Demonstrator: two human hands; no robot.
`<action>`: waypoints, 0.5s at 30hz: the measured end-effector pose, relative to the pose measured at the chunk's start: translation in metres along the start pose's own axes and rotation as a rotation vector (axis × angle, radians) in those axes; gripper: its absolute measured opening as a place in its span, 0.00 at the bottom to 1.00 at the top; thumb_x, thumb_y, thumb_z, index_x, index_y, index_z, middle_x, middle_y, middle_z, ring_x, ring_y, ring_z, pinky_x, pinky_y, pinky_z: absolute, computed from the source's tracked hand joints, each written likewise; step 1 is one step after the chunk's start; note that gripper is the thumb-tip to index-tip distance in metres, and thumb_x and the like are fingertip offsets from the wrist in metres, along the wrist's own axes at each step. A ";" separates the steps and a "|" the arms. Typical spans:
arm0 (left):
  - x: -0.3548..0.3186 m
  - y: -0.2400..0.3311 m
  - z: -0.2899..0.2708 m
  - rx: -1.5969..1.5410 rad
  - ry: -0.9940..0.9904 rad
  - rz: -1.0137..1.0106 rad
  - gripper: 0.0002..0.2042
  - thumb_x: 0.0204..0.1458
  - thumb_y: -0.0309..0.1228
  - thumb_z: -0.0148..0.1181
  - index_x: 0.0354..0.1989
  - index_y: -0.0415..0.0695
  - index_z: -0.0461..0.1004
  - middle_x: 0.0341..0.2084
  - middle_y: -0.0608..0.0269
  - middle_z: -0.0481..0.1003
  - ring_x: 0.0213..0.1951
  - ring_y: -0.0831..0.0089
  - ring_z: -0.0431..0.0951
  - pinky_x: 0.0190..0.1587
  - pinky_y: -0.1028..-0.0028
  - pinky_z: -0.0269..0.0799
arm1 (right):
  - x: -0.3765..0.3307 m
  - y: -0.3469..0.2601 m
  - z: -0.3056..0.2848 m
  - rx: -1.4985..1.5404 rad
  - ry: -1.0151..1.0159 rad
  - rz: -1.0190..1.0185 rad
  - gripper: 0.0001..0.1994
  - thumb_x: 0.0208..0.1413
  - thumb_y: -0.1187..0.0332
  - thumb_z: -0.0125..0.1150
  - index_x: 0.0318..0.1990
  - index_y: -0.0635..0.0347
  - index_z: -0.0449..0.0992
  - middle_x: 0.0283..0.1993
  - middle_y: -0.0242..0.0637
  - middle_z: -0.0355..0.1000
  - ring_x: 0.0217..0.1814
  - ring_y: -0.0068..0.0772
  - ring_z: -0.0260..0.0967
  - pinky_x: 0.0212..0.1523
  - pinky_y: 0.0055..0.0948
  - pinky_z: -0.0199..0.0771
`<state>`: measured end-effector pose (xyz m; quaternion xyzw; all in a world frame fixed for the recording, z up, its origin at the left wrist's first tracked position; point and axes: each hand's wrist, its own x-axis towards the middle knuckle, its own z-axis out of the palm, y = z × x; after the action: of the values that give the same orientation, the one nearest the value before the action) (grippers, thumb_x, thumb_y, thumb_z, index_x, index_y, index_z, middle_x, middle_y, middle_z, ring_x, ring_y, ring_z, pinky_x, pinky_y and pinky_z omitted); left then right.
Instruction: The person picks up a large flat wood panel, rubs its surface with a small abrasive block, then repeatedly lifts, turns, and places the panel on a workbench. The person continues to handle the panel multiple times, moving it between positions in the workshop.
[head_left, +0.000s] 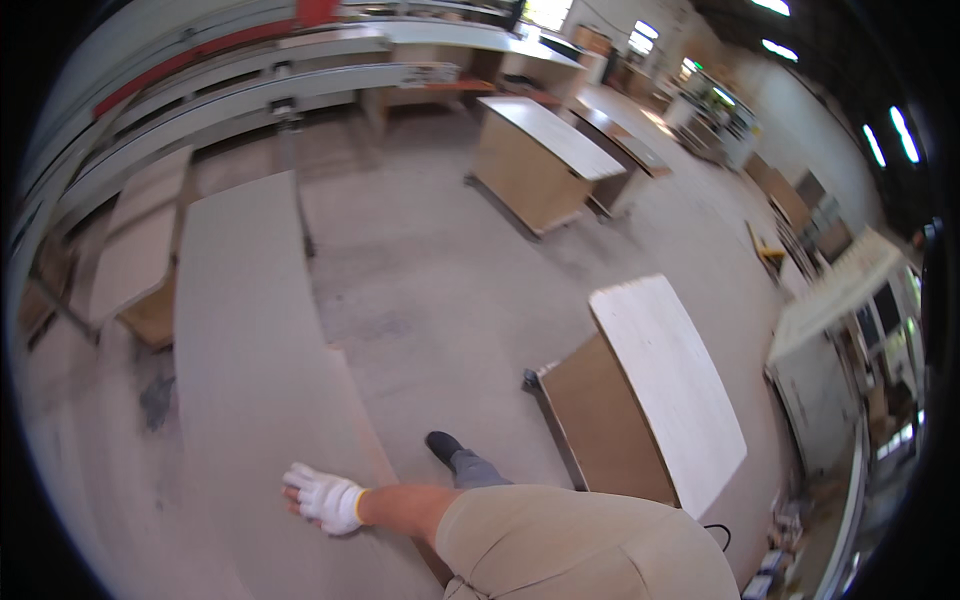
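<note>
My left hand, in a white glove with the fingertips bare, reaches out to the left. It lies on the near part of a long, pale grey-beige board, with the fingers stretched out and slightly blurred. This board runs from the lower edge up toward the machine at the far left. A lighter strip shows along its right edge. My right hand is out of view. My tan sleeve fills the bottom middle, and one dark shoe shows on the floor beside the board.
A wheeled stack of brown boards with a white top stands to my right. Another such stack is farther ahead. A long machine rail crosses the far left. A white cabinet-like machine stands at the right rim.
</note>
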<state>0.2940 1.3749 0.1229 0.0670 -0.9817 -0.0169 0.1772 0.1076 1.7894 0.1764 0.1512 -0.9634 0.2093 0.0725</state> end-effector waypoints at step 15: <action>0.018 0.001 0.024 0.057 -0.027 0.109 0.23 0.68 0.43 0.52 0.56 0.33 0.76 0.51 0.39 0.77 0.57 0.41 0.73 0.61 0.42 0.65 | 0.021 -0.011 0.025 0.048 0.005 0.006 0.25 0.53 0.56 0.62 0.57 0.57 0.81 0.72 0.44 0.67 0.79 0.52 0.50 0.81 0.59 0.35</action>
<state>0.2685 1.3737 0.1064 0.0181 -0.9863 0.0198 0.1627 0.0897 1.7636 0.1621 0.1495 -0.9583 0.2330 0.0705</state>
